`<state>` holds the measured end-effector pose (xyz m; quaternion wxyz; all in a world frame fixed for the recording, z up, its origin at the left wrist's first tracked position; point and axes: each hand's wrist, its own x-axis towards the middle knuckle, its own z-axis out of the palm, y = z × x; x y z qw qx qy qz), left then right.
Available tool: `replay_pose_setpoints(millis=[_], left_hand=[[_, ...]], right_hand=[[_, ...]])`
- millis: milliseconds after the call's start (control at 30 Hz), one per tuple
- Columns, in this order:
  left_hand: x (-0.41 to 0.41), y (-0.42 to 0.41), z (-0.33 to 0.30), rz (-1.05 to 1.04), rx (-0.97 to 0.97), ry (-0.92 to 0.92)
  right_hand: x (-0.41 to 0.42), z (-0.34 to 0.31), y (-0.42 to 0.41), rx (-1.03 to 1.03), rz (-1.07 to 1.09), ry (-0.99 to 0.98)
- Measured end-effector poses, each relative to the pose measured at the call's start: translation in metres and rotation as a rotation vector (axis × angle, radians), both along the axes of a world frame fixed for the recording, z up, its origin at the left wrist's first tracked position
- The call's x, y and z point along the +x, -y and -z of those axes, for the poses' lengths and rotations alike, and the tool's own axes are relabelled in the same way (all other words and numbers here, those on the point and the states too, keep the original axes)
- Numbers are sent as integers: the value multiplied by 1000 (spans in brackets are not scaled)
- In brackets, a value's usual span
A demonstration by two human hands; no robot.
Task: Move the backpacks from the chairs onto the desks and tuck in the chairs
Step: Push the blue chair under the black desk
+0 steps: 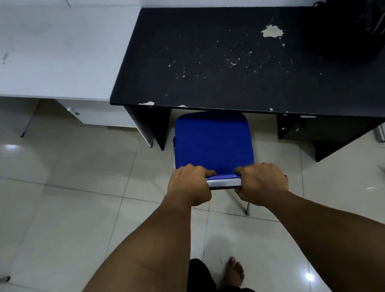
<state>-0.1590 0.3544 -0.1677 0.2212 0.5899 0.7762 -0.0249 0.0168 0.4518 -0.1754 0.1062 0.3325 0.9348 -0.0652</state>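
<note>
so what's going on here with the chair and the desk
A person grips the back of a blue chair with both hands, left hand and right hand, facing the black desk. The seat's front edge is just under the desk. A black backpack already sits on the desk's right end. A white desk stands to the left.

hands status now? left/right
Left hand: closed on the chair back's top edge.
Right hand: closed on the same edge.
</note>
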Motion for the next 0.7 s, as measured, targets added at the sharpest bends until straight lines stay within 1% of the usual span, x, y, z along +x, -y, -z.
replay_pose_setpoints(millis=[167,333,700], left_hand=[[-19,-33,0,28,17,-11],[-48,-73,1,45,6,9],[-108,-144,0,112,-17,-1]], right_hand=[[-19,-1,-31,-32,18,24],[-48,-2,-67,-4,40,51],[-103,-2,-126,-31,121,52]])
